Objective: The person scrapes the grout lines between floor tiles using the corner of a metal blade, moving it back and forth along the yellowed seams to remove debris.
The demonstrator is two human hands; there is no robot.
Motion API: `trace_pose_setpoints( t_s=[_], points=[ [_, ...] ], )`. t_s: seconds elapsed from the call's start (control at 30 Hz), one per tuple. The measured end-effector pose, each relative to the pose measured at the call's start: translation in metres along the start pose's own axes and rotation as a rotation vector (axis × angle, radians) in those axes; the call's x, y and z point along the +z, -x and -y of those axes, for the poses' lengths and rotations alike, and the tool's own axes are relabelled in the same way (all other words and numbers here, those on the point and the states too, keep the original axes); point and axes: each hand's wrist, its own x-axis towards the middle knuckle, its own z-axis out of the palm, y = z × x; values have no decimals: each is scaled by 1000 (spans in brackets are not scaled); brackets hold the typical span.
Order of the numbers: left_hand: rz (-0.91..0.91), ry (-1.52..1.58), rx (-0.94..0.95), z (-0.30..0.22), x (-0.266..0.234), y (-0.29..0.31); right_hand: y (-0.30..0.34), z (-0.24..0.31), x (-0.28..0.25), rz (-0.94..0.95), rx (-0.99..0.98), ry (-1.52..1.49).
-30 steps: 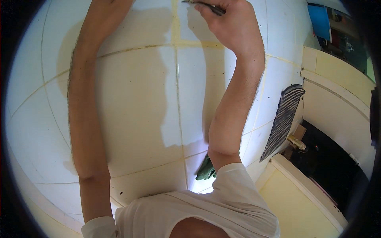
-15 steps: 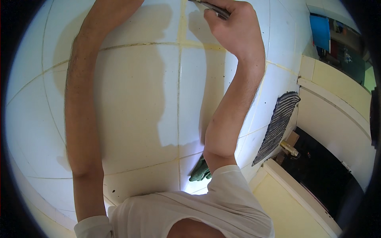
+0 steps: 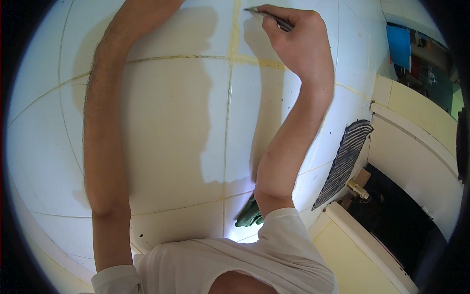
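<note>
My right hand [image 3: 301, 41] is closed around a slim, dark pen-like tool [image 3: 279, 20] with a pointed metal tip. The tip is close to the yellowish joint [image 3: 235, 32] between white floor tiles; whether it touches cannot be told. At the top edge, left of that joint, only the wrist side of my left hand [image 3: 161, 11] shows. Its fingers are cut off by the frame, so their grip is hidden. Yellow staining also runs along the cross joint [image 3: 264, 62] below my right hand.
A dark green cloth or glove [image 3: 249, 214] lies beside my right upper arm. To the right is a striped grey mat [image 3: 342, 164] near a doorway with a dark opening [image 3: 396, 215] and a brass-coloured latch [image 3: 358, 189]. A blue panel [image 3: 399, 46] stands farther off at upper right.
The whole view has shifted slightly, so tiles and arms sit a little lower and further right. The tool's tip now shows more fully. My right hand keeps its grip.
</note>
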Motion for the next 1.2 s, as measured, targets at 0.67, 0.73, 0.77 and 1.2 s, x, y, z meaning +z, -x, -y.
trace_pose_setpoints(
  t_s=[0.67,0.73,0.77,1.2],
  points=[
    [-8,-16,15,5,7,0,1,5,-1,60,19,79],
    [-6,-12,21,6,9,0,1,1,1,32,-3,50],
    [-9,-25,21,5,5,0,1,4,0,51,1,50],
    [-30,-49,2,3,8,2,2,5,2,52,-33,57]
  ],
)
